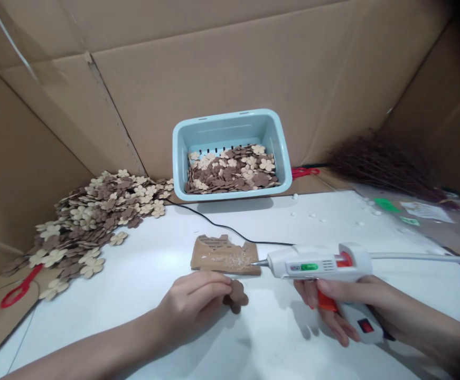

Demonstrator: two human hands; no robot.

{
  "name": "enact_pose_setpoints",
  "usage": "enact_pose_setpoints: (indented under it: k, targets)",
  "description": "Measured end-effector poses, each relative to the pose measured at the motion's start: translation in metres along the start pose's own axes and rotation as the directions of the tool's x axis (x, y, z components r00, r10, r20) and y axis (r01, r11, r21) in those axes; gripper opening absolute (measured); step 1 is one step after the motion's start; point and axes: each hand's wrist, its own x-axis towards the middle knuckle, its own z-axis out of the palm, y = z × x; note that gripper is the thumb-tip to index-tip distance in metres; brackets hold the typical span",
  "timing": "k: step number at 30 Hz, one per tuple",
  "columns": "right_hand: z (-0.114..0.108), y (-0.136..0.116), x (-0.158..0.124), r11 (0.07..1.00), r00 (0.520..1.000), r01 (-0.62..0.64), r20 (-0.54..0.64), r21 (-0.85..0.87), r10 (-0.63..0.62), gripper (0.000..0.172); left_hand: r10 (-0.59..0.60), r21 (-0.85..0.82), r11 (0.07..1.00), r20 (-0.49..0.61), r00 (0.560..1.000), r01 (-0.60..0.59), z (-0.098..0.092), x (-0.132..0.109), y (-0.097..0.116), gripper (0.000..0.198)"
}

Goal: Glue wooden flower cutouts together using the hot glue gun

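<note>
My right hand (344, 301) is wrapped round the handle of a white hot glue gun (312, 264) with an orange trigger and a glue stick in its back end. The gun's metal nozzle points left, over the right part of a torn cardboard piece (208, 258) marked with dried glue. Just in front of that cardboard, my left hand (198, 295) pinches a brown flower cutout (236, 296) between fingers and thumb. The thumb is largely hidden behind the fingers. Whether the nozzle touches the cardboard I cannot tell.
A light blue basket (178, 158) of brown and beige flower cutouts stands at the back. More cutouts (103, 211) are heaped at left, near red-handled scissors (19, 290). A black cord (230, 226) crosses the white table (146, 279). Dark twigs (388, 163) lie at back right.
</note>
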Motion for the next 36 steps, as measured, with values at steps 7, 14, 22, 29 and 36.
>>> enact_pose_setpoints:
  k: [7, 14, 22, 29, 36]
  targets:
    - [0.009, 0.004, 0.01, 0.999, 0.982, -0.04, -0.187, -0.03, 0.033, 0.037, 0.038, 0.014, 0.999, 0.12, 0.992, -0.04, -0.001, 0.006, 0.005, 0.017]
    - [0.028, 0.007, 0.017, 0.997, 0.962, 0.03, -0.273, 0.075, -0.008, 0.031, 0.067, 0.183, 0.977, 0.229, 0.971, -0.111, -0.001, 0.0, 0.007, 0.021]
    - [0.045, 0.015, 0.02, 0.989, 0.983, 0.082, -0.173, 0.125, -0.06, 0.037, 0.074, 0.181, 0.974, 0.318, 0.945, -0.138, -0.004, 0.004, 0.008, 0.019]
    - [0.046, 0.017, 0.022, 0.975, 0.983, 0.075, -0.179, 0.209, -0.038, 0.036, 0.069, 0.184, 0.974, 0.319, 0.945, -0.133, -0.002, 0.005, 0.007, 0.022]
    - [0.044, 0.017, 0.023, 0.983, 0.979, 0.107, -0.191, 0.151, -0.077, 0.037, 0.063, 0.168, 0.978, 0.33, 0.942, -0.124, -0.002, 0.007, 0.008, 0.025]
